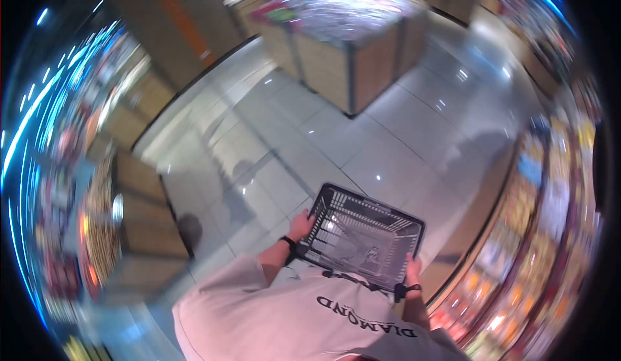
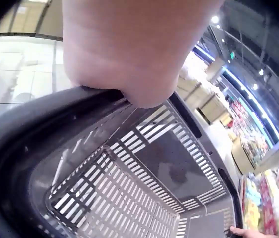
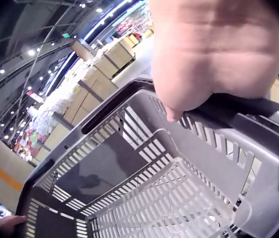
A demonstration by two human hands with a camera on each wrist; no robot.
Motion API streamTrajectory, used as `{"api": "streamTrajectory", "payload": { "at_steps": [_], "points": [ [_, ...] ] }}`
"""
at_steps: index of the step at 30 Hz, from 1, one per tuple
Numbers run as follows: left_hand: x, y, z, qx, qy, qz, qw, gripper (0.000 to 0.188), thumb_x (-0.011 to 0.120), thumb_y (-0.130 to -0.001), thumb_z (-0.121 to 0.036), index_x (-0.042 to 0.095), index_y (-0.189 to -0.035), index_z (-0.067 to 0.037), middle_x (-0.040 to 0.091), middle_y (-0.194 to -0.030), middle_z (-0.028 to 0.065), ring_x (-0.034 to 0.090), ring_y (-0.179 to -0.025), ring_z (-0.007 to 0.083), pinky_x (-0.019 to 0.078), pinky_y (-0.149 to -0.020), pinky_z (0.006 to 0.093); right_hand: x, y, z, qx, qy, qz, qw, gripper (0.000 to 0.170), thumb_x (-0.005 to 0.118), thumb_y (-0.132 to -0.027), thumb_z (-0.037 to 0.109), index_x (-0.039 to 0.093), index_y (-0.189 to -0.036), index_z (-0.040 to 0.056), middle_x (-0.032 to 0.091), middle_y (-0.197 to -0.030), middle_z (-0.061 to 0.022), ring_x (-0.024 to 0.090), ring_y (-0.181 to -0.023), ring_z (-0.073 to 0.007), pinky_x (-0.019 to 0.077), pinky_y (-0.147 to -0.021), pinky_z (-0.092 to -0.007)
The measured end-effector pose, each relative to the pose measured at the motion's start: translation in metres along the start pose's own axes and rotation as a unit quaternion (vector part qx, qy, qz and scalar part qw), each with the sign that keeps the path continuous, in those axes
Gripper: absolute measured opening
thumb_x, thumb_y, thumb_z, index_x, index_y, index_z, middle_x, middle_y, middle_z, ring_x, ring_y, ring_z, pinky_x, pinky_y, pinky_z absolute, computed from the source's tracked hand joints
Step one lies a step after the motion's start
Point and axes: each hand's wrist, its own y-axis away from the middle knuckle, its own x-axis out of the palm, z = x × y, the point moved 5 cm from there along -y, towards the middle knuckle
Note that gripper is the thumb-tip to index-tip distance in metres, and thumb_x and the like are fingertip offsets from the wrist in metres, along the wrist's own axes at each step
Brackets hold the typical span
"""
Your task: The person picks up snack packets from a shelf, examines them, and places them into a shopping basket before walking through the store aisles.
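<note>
A grey plastic shopping basket (image 1: 381,208) with slatted walls is held in front of the person's body, a little tilted in the head view. My left hand (image 1: 301,225) grips one short end of its rim, and my right hand (image 1: 413,269) grips the opposite end. Up close in the left wrist view, the left hand (image 2: 129,54) covers part of the dark rim, its fingers mostly hidden. The right wrist view has the right hand (image 3: 218,54) over the rim, thumb tip on the inner side. Bare grid shows across the basket's floor (image 3: 154,203).
Pale tiled floor (image 1: 272,180) stretches ahead. A wooden display bin (image 1: 375,63) heaped with wrapped goods stands in front. Shelves of packaged goods (image 1: 511,251) run close along the right. Wooden counters (image 1: 145,212) line the left, beside a column (image 1: 149,31) with an orange stripe.
</note>
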Motion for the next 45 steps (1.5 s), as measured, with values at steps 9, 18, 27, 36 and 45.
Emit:
{"api": "streamTrajectory", "payload": {
  "at_steps": [9,18,27,36,45],
  "points": [
    [-0.091,0.08,0.0,-0.165,0.025,-0.189,0.968,0.039,0.055,-0.095,-0.038,0.055,-0.106,0.0,0.068,-0.089,0.0271,0.065,-0.09,0.0468,0.0501,-0.078,0.0569,0.094,-0.072,0.199,-0.037,-0.116,0.321,0.939,0.045,0.069,-0.094,0.034,0.064,-0.117,-0.0041,0.069,-0.109,-0.0154,0.065,-0.1,-0.0235,0.0485,-0.091,-0.0396],
    [-0.028,0.133,0.064,-0.383,0.118,-0.268,0.876,0.039,0.054,-0.096,-0.04,0.055,-0.107,-0.003,0.068,-0.09,0.0264,0.065,-0.09,0.0473,0.0507,-0.079,0.0561,0.196,-0.114,0.325,-0.189,0.082,0.453,0.868,0.044,0.066,-0.096,0.033,0.062,-0.12,-0.0023,0.068,-0.112,-0.0138,0.063,-0.101,-0.0259,0.0482,-0.092,-0.0401],
    [-0.109,0.136,0.187,-0.406,0.188,-0.292,0.845,0.038,0.055,-0.094,-0.04,0.057,-0.103,-0.003,0.067,-0.092,0.0257,0.064,-0.09,0.0448,0.0501,-0.078,0.0544,0.299,-0.003,0.446,-0.236,0.144,0.455,0.846,0.043,0.065,-0.097,0.031,0.061,-0.121,-0.0042,0.068,-0.108,-0.0136,0.064,-0.097,-0.024,0.0504,-0.087,-0.0394],
    [-0.068,0.311,0.261,-0.56,0.247,-0.501,0.612,0.044,0.052,-0.097,-0.043,0.057,-0.112,-0.002,0.067,-0.101,0.027,0.063,-0.098,0.0462,0.0488,-0.084,0.0539,0.506,0.261,0.555,-0.35,0.163,0.675,0.629,0.029,0.061,-0.098,0.021,0.062,-0.113,-0.0041,0.069,-0.097,-0.009,0.065,-0.088,-0.0186,0.053,-0.078,-0.0361],
    [-0.046,0.434,0.281,-0.769,0.252,-0.503,0.303,0.057,0.051,-0.097,-0.051,0.059,-0.118,0.002,0.067,-0.104,0.0297,0.064,-0.1,0.0473,0.0489,-0.087,0.0545,0.629,0.619,0.542,-0.579,0.282,0.675,0.36,0.042,0.067,-0.092,0.032,0.064,-0.113,-0.0036,0.068,-0.105,-0.0267,0.065,-0.102,-0.0427,0.0492,-0.089,-0.0472]
  ]
}}
